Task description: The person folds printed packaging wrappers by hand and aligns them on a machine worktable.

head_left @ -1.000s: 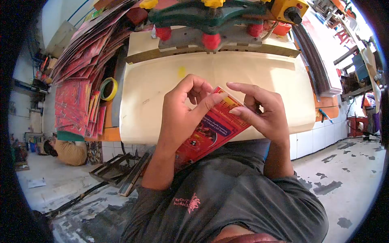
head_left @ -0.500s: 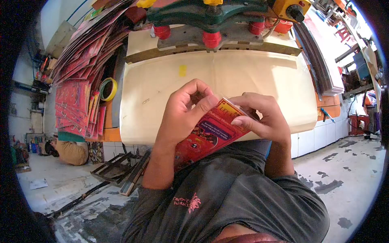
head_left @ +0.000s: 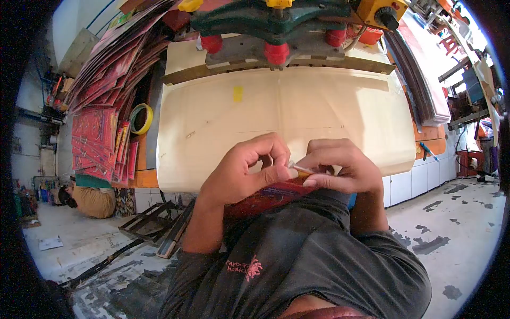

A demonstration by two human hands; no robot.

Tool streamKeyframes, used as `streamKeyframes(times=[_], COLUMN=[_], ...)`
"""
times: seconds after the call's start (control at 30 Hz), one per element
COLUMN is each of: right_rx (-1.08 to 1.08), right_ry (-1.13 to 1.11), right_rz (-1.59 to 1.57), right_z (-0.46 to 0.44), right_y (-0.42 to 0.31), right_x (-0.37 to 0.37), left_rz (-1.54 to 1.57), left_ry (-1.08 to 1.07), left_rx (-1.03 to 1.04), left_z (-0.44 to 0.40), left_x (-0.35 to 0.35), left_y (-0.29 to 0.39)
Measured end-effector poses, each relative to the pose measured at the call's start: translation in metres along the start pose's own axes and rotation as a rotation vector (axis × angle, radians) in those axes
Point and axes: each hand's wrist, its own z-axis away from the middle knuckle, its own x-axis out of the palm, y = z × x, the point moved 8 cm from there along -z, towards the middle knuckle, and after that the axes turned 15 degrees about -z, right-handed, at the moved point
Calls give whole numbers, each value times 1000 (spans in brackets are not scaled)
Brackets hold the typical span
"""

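Right hand (head_left: 342, 167) pinches the upper edge of a red printed card stack (head_left: 271, 194) between thumb and fingers, while the left hand (head_left: 247, 173) curls with its thumb and fingertips at that edge, though I cannot tell whether they grip it. The stack is tilted, just at the near edge of the cream sheet (head_left: 228, 122). Left of the sheet are a yellow tape roll (head_left: 142, 118) and piled red prints (head_left: 93, 141), right of it a blue pen (head_left: 428, 151), and above its far side a green press (head_left: 265, 24).
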Motion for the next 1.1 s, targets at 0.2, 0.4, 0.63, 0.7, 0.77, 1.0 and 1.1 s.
streamKeyframes(times=[0.2,0.4,0.63,0.7,0.77,1.0,1.1], right_rx=[-9,115,100,110,121,131,56], right_ry=[-270,-532,-621,-633,-650,-731,-723], right_rz=[-27,119,172,156,141,190,176], right_z=[4,27,33,32,32,33,37], right_y=[11,40,16,12,7,4,-4], right_x=[31,60,72,75,77,90,81], left_rz=[-184,-266,-102,-96,-90,-113,181], left_ry=[-182,-284,-465,-484,-489,-501,-721], left_rx=[39,125,228,286,315,393,432], left_z=[11,19,36,39,42,56,83], left_x=[28,56,70,71,72,70,79], left_y=[5,5,17,24,23,30,37])
